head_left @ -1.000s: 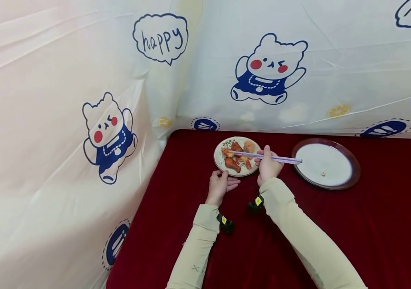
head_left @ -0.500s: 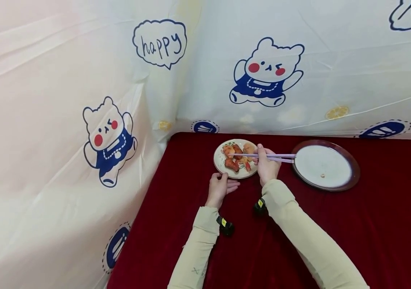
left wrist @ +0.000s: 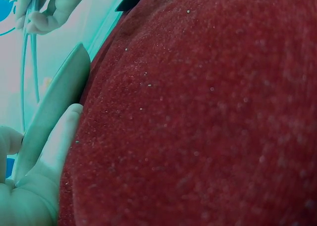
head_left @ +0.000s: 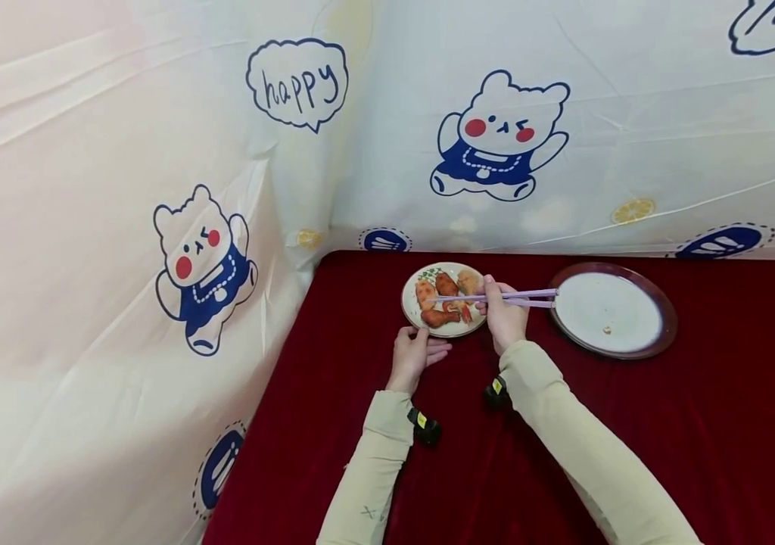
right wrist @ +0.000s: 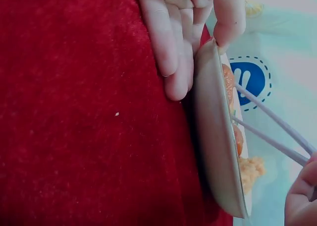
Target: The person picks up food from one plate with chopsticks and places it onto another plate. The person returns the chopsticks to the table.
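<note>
My right hand (head_left: 506, 318) holds a pair of lilac chopsticks (head_left: 530, 297). Their tips spread apart over a small white plate (head_left: 409, 309), overlapping an orange-brown piece of food (head_left: 425, 294). A drumstick (head_left: 437, 319) lies at the near side, with a darker brown piece (head_left: 446, 284), a shrimp (head_left: 464, 312) and a golden fried piece (head_left: 468, 282) around it. At the near rim, my left hand (head_left: 411, 357) grips the plate, thumb (right wrist: 230, 25) on the rim and fingers (right wrist: 166, 50) along the outer wall. In the left wrist view the plate's wall (left wrist: 59, 94) stands between thumb and fingers.
To the right is a larger plate (head_left: 663, 325) with a brown rim, bearing a small crumb (head_left: 607, 330). Dark red cloth (head_left: 735, 424) covers the table. A printed white curtain (head_left: 387, 151) hangs behind and along the left side.
The chopstick tips have spread apart. The orange-brown piece has shifted towards the left edge, away from the darker piece, and the drumstick has turned. My left hand stays at the rim.
</note>
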The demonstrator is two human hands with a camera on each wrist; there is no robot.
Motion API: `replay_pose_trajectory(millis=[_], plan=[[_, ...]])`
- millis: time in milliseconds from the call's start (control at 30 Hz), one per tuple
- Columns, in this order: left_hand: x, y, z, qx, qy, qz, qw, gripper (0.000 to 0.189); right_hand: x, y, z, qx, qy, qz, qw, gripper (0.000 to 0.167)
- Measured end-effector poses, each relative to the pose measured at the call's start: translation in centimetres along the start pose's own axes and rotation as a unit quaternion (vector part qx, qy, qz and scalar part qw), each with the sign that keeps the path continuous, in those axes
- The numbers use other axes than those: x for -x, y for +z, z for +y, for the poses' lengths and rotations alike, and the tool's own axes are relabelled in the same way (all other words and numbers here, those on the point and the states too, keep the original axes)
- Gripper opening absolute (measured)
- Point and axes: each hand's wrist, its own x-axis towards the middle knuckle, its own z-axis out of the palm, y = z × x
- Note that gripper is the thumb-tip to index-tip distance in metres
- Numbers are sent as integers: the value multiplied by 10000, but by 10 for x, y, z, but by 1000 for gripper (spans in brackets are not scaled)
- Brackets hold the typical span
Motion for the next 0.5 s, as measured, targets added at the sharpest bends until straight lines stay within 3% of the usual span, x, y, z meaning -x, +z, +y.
replay_pose_trajectory(millis=[133,300,500], plan=[[2,2,5,-23,-64,-142,9999,35,2,-9,-8,-114,-45,207,9997,30],[16,3,19,-196,-34,-242,9995,36,4,-20,-18,-218,-296,251,9990,42],[17,2,21,-137,-81,-227,9996,36,8,-40,-27,449,-537,161,9974,46]])
